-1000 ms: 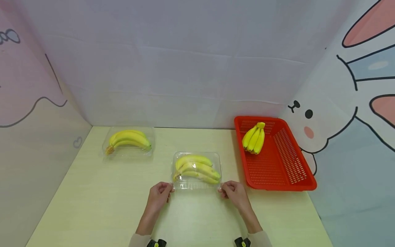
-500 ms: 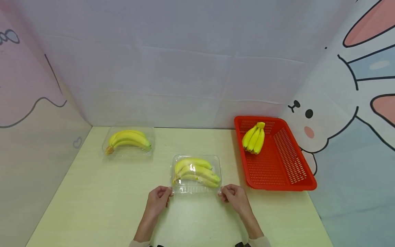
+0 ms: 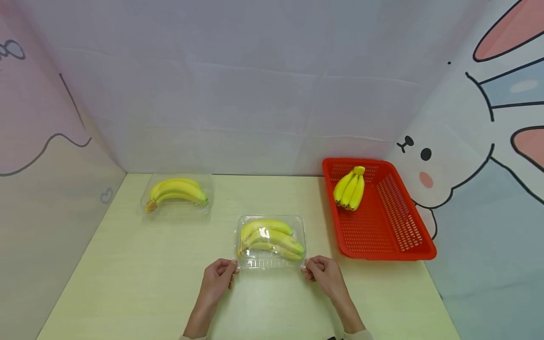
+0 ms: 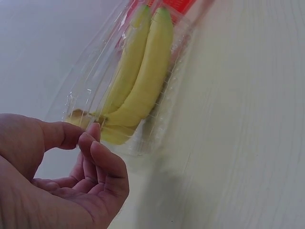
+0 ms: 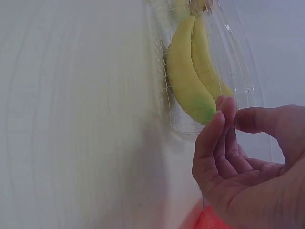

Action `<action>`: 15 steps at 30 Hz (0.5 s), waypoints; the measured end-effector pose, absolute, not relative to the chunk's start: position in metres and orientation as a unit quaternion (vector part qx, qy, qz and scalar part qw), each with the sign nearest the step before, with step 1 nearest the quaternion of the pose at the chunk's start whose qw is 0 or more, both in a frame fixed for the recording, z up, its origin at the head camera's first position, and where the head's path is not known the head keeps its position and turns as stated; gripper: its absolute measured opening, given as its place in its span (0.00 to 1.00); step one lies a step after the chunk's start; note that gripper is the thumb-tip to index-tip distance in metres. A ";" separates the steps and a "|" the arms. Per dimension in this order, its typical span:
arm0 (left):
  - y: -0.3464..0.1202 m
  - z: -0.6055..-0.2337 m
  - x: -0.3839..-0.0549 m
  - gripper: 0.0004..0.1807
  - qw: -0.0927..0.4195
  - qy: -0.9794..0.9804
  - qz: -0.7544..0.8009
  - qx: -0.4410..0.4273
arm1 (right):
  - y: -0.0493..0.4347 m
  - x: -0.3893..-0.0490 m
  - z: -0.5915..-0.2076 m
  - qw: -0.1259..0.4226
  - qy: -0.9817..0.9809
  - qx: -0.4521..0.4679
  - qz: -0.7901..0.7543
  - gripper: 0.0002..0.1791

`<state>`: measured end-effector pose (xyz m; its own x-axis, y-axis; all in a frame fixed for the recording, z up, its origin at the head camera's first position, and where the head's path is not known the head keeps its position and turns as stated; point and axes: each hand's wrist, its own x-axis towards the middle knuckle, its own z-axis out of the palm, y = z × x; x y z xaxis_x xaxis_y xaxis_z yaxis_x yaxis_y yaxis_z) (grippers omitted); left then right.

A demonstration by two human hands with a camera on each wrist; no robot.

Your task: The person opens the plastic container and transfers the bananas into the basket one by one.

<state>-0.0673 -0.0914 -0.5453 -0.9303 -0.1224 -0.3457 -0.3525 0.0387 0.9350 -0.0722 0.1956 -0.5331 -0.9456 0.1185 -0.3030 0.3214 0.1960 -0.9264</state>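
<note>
A clear plastic clamshell box (image 3: 250, 262) with a lid over it lies mid-table, and a bunch of bananas (image 3: 272, 236) shows through the plastic. At its near left corner my left hand (image 3: 216, 278) pinches the rim between thumb and fingers. My right hand (image 3: 325, 276) pinches the near right corner in the same way. In the left wrist view the thumb and index fingertips of the left hand (image 4: 81, 167) meet at the box edge, beside the banana stem. The right wrist view has the right hand (image 5: 243, 152) at the corner by the green banana tips.
Back left on the table (image 3: 127, 283) stands another clear box (image 3: 204, 184) containing bananas (image 3: 178, 191). To the right is a red plastic basket (image 3: 382, 255) with a small bunch of bananas (image 3: 350, 189) inside. Fabric walls (image 3: 255, 94) surround the table at the back and sides.
Both hands have drawn the box slightly toward the person, keeping their pinch on its near corners. The other box and the basket stay in place.
</note>
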 end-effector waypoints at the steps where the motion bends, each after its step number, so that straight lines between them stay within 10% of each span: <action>1: -0.091 -0.546 -0.067 0.08 0.085 0.715 0.674 -0.166 | 0.195 -0.072 -0.533 0.082 0.769 0.144 -0.617 0.07; 15: -0.090 -0.545 -0.063 0.10 0.086 0.710 0.678 -0.172 | 0.195 -0.069 -0.539 0.062 0.758 0.153 -0.630 0.07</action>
<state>-0.0630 -0.0899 -0.5447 -0.9259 -0.1288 -0.3552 -0.3608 0.0224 0.9324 -0.0690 0.1946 -0.5392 -0.9453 0.1543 -0.2874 0.3107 0.1579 -0.9373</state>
